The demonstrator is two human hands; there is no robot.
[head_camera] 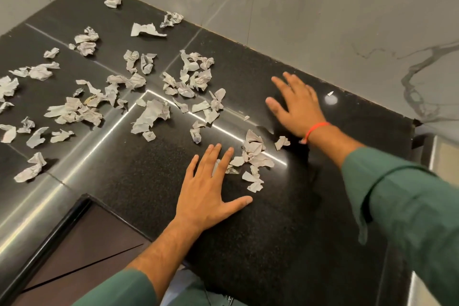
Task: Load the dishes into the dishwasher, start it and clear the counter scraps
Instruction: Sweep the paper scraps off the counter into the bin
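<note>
Landmark: the bright L-shaped light reflection (193, 117) on the polished black speckled stone counter (285, 206).

Left hand (211, 189): flat on the counter just on the near side of the reflection, fingers straight and spread, grasping nothing. Its fingertips touch, or all but touch, a small cluster of crumpled grey-white paper scraps (253, 156) lying across the reflection's near end.

Right hand (298, 104): spread open beyond the reflection toward the grey marbled wall (323, 7), palm down, released, holding nothing. Whether it presses the surface cannot be told.

Task item: the main scatter of torn paper scraps (149, 117) lies on the counter around and beyond the reflection's corner, spreading away to the left edge of view. One tiny white fragment (330, 93) sits apart, past the right hand. No dishwasher or dishes are in view.

Risks, as judged:
- Sweeping with flat palms may push light scraps over the near counter edge, above the dark recessed panel (87, 243).
- Small fragments may slip under or between spread fingers and be left behind.
- The outlying fragment is easily overlooked.
- The wide scatter likely needs several passes; one gather may spill.
</note>
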